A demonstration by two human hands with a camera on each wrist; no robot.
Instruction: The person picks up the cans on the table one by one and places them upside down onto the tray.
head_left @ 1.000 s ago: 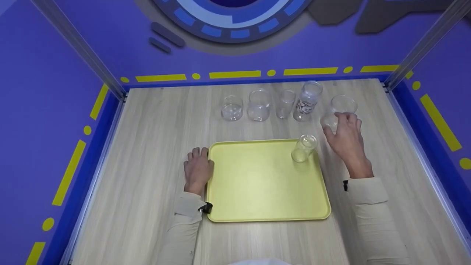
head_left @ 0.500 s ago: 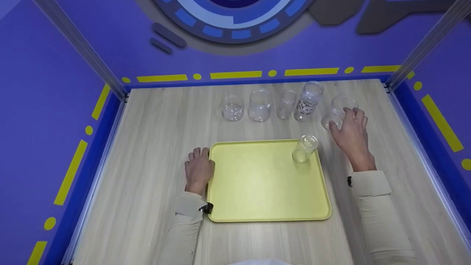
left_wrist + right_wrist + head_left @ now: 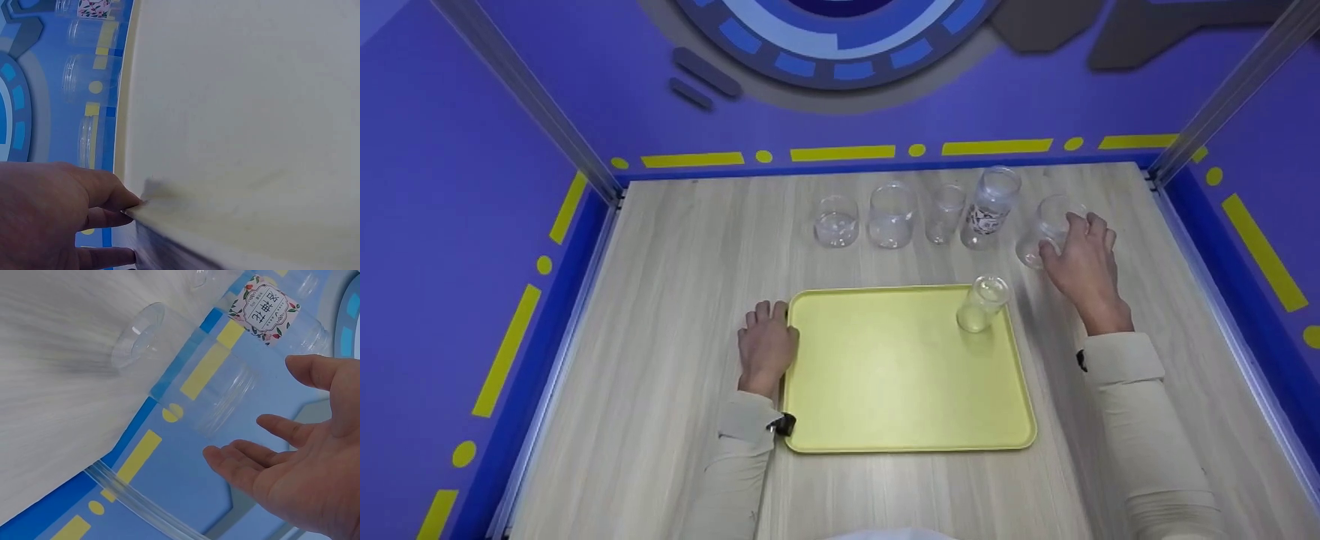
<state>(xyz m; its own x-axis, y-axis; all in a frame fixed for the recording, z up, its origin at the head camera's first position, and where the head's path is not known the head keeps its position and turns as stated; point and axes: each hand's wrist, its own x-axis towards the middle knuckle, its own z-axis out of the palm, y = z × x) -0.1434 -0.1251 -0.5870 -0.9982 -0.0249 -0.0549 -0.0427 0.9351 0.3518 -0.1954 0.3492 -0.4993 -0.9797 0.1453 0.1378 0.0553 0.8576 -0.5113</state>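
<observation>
My left hand [image 3: 765, 349] pinches the left edge of the yellow tray [image 3: 885, 375] near its far corner. In the left wrist view, the thumb lies on the rim, with other fingers at the outer side. A small clear glass [image 3: 982, 304] stands on the tray at its far right corner. Beyond that corner, a wide clear glass jar [image 3: 1044, 225] stands on the table. My right hand [image 3: 1084, 270] is at the jar's right side, its fingers spread and loosely bent. In the right wrist view, a gap shows between the fingertips and the jar [image 3: 185, 377].
Along the far side of the table [image 3: 675, 300] stand a tall jar with a printed label [image 3: 985, 217], a slim glass [image 3: 943, 217], a wide tumbler [image 3: 891, 221] and a low tumbler [image 3: 836, 225]. Blue-purple panels [image 3: 840, 127] enclose the table at the back and sides.
My right hand has shifted right and slightly farther back, from over the front of the wide jar to its right side. The left hand and the tray keep their places.
</observation>
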